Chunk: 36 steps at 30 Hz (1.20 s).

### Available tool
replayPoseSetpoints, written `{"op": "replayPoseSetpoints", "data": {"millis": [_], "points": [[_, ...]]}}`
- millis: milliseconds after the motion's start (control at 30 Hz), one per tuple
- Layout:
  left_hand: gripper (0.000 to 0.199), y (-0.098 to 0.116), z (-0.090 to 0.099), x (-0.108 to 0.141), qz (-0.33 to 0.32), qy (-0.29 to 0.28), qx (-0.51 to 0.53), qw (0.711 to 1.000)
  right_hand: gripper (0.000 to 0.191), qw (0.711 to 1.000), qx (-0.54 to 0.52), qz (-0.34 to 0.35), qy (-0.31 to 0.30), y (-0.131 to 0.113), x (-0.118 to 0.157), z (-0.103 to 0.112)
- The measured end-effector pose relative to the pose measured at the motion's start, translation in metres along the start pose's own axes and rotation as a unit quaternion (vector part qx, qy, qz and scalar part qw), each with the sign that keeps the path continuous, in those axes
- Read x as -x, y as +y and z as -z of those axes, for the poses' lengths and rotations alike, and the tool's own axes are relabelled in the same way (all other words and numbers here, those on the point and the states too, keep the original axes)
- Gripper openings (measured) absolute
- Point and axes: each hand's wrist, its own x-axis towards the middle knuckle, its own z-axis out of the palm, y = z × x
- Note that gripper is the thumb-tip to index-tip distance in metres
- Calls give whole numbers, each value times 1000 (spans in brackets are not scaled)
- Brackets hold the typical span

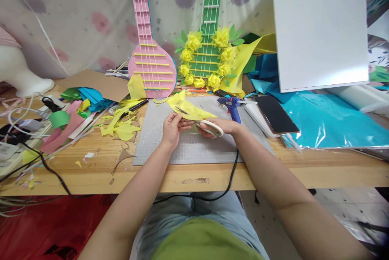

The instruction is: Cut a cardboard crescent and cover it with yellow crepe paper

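yellow paper (196,108) is pinched between the thumb and fingers of the left hand (172,130), raised over the middle of the grey cutting mat (158,142). the right hand (224,125) is closed around the white handles of the scissors (217,126), with the blades up against the paper; i cannot tell how far apart they stand.

by the look of it, the cutting is only partly done: a large, uneven piece is in hand, its outline not yet clean, while trimmed yellow scraps (126,131) lie left of the mat on the wooden tabletop (100,177). behind the mat, the green instrument shape (207,62) looks nearly complete, ringed with yellow flowers (221,37) and green leaves. the pink instrument shape (169,69) has strings and bars but no flowers, so its decoration seems unfinished.

counted up: two instrument shapes, nine flowers on the green one, six yellow bars on the pink one, one pair of scissors, one blue glue gun (231,106) and one dark phone (277,114). the scraps overlap too much to count.
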Motion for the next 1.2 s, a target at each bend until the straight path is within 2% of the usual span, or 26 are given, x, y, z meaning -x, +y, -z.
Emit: {"op": "replayPoseSetpoints", "data": {"millis": [167, 333, 567, 700, 767, 833, 900, 967, 1000, 1100, 1200], "points": [[26, 0, 2, -3, -19, 28, -24, 999, 55, 1000, 8, -10, -13, 0, -1, -1], [26, 5, 8, -9, -82, 88, -38, 992, 52, 999, 40, 10, -21, -3, 4, 1], [28, 21, 27, -23, -113, 169, -9, 979, 53, 999, 10, -8, -31, 0, 8, 6], [27, 25, 38, -31, -123, 222, -39, 966, 53, 999, -1, 22, -45, 0, 9, 6], [26, 24, 41, -31, -125, 209, -62, 968, 53, 999, -5, 43, -17, -2, 8, 5], [27, 22, 41, -30, -113, 177, -83, 974, 52, 996, 3, 67, 62, -3, 5, 3], [30, 20, 40, -28, -91, 143, -101, 980, 49, 979, 48, 74, 182, -3, 1, 1], [32, 20, 40, -26, -72, 115, -119, 984, 46, 944, 154, 46, 288, -3, -3, -1], [33, 21, 40, -25, -68, 104, -128, 984, 46, 920, 224, 25, 322, -2, -4, -1], [35, 23, 42, -24, -68, 67, -144, 985, 54, 841, 405, -14, 358, 1, -7, -3], [33, 26, 45, -25, -56, 22, -139, 988, 60, 801, 476, -37, 361, 5, -9, -4]]}}
